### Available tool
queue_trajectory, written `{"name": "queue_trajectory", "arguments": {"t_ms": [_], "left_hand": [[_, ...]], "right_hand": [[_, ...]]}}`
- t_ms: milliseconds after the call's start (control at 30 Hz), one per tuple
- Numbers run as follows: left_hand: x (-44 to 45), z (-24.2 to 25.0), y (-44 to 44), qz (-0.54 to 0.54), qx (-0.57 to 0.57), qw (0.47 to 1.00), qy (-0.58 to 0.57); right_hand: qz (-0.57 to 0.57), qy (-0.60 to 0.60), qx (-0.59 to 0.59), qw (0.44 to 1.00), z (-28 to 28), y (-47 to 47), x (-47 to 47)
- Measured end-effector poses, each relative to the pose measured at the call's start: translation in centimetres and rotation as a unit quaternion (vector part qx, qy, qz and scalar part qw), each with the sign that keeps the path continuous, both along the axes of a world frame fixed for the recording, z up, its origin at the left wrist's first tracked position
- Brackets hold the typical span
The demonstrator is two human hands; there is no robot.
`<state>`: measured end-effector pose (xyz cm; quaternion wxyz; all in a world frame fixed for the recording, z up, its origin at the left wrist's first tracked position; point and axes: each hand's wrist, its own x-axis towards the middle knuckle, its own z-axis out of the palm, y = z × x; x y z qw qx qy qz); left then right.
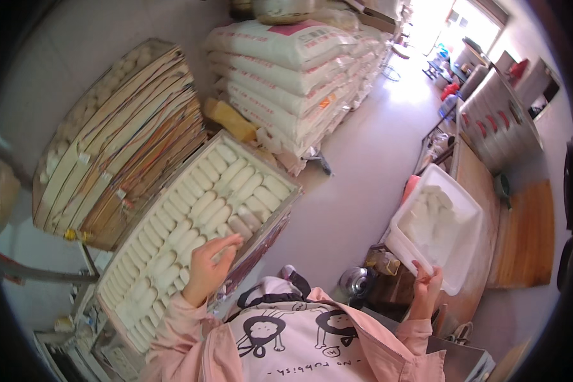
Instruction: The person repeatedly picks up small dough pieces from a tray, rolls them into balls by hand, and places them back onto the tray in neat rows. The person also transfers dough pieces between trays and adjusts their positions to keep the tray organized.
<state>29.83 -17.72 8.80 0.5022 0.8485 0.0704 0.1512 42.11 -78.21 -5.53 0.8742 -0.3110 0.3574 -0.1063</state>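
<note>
A wooden tray (293,193) on my left holds rows of pale, oblong dough rolls (210,205). Above the near right part of these rows is my left hand (210,267), fingers bent and thumb apart, with nothing visible in its grasp. Its fingertips are close to the rolls beside the tray's edge; whether they touch is unclear. On my right, a white plastic tub (463,243) lies tilted over the worktop, with several pale pieces (432,203) and white powder inside. My right hand (427,281) grips the tub's near rim.
Stacked wooden trays (124,143) lean by the left wall. White printed sacks (286,76) are piled ahead beside the floor aisle (334,219). To the right are a wooden worktop (477,181), a wooden board (525,243) and a metal kettle (355,281) below.
</note>
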Motion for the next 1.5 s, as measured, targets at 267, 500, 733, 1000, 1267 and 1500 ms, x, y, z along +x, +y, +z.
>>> {"name": "queue_trajectory", "arguments": {"t_ms": [267,500,733,1000,1267,1500], "left_hand": [[-0.1,-3.9,-2.9,-0.031,-0.239,0.970,0.032],[-2.5,-3.2,-3.1,0.013,-0.388,0.915,-0.110],[-5.6,-4.6,0.8,0.231,-0.312,0.908,-0.157],[-7.6,-5.3,1.4,0.278,-0.326,0.893,-0.138],[-10.3,-2.2,2.4,0.369,-0.320,0.853,-0.186],[-11.7,-2.8,0.9,0.385,-0.370,0.811,-0.239]], "right_hand": [[0.332,-0.070,0.044,0.940,10.7,18.4,-2.8],[0.579,-0.125,-0.129,0.795,12.8,30.1,-0.7],[0.803,0.042,-0.138,0.579,12.9,39.7,4.9],[0.856,-0.264,-0.394,0.208,20.6,48.0,9.1],[0.638,-0.339,-0.671,0.167,9.4,65.1,9.7],[0.724,-0.332,-0.602,0.062,9.5,66.2,12.6]]}}
